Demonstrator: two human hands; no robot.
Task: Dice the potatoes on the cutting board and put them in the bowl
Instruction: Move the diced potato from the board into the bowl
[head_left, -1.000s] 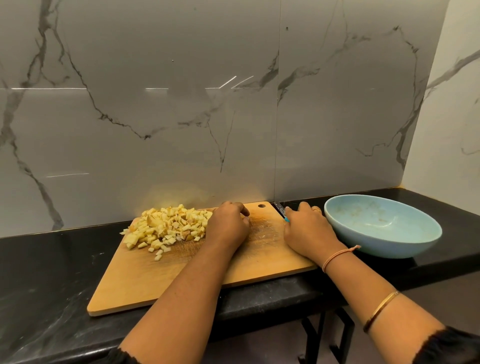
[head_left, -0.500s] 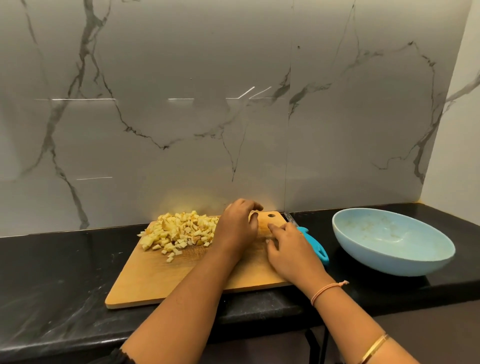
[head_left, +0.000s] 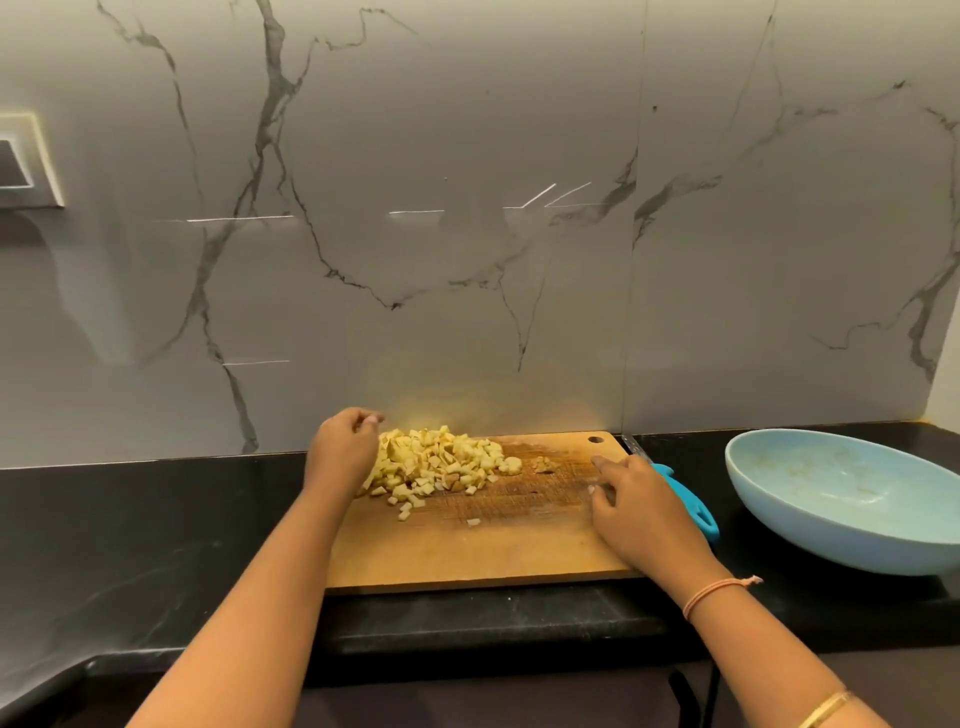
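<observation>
Nearest the camera, two bare forearms reach forward over the front edge of the black counter (head_left: 156, 545). The right arm wears a gold bangle (head_left: 826, 709) and, closer to the wrist, a thin peach thread band (head_left: 711, 592).

The wooden cutting board (head_left: 493, 551) lies flat on the counter between the arms. The right hand (head_left: 644, 514) rests on the board's right side, fingers loosely spread and relaxed, the index finger stretched toward the board's far corner; it grips nothing. Just past this hand, off the board's right edge, a knife (head_left: 685, 499) with a blue handle lies on the counter, its blade pointing toward the wall. The hand partly hides the handle.

A few stray potato pieces (head_left: 405, 512) sit on the board in front of the main heap. The diced potatoes (head_left: 441, 462) are piled on the far left part of the board, well apart from the right hand. The left hand (head_left: 345, 447) is at the pile's left edge, touching or just beside it, with its fingers curled inward; I cannot tell whether anything is pinched between the fingertips.

To the right, beyond the knife, a light blue bowl (head_left: 857, 545) stands on the counter, faint smears on its inside, apart from the board and the potatoes.

Behind everything rises a grey marble-veined wall (head_left: 467, 260), with a switch plate (head_left: 21, 161) at the far left.
</observation>
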